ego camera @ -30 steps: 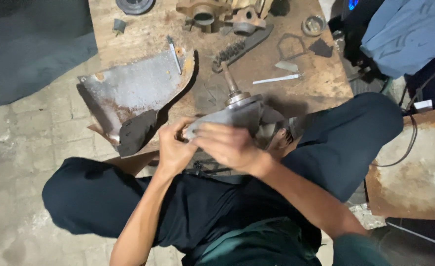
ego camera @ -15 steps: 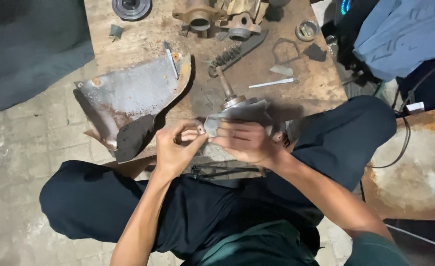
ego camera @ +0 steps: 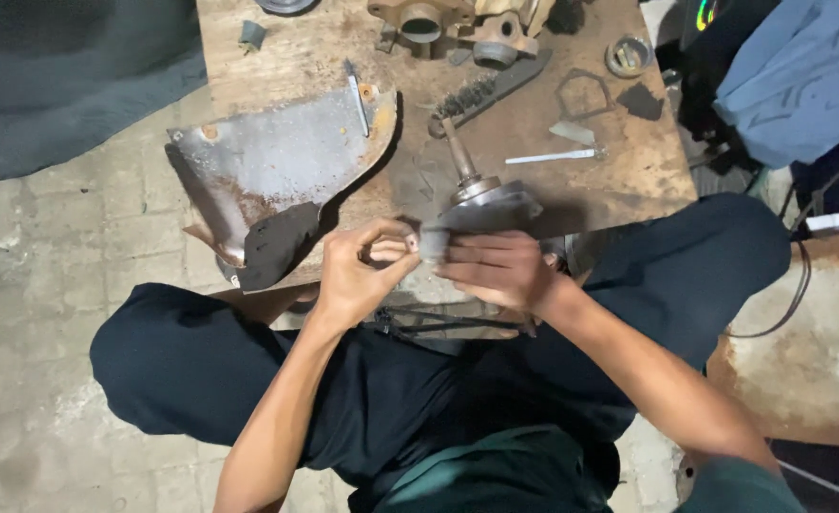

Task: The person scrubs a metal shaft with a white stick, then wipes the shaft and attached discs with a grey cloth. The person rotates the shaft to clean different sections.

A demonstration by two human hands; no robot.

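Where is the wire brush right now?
Head view: the wire brush lies on the wooden board, upper centre, right of the rusty metal sheet, beyond the shafted metal part.

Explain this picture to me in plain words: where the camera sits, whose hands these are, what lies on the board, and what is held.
The camera is worn on the person's head and looks down at their lap and hands. The right hand grips a grey metal machine part with a shaft sticking up. The left hand pinches at that part's near edge; what its fingertips hold is too small to tell. Ahead lies a wooden board with a rusty bent metal plate, a wire brush, a thin metal rod and other metal parts.
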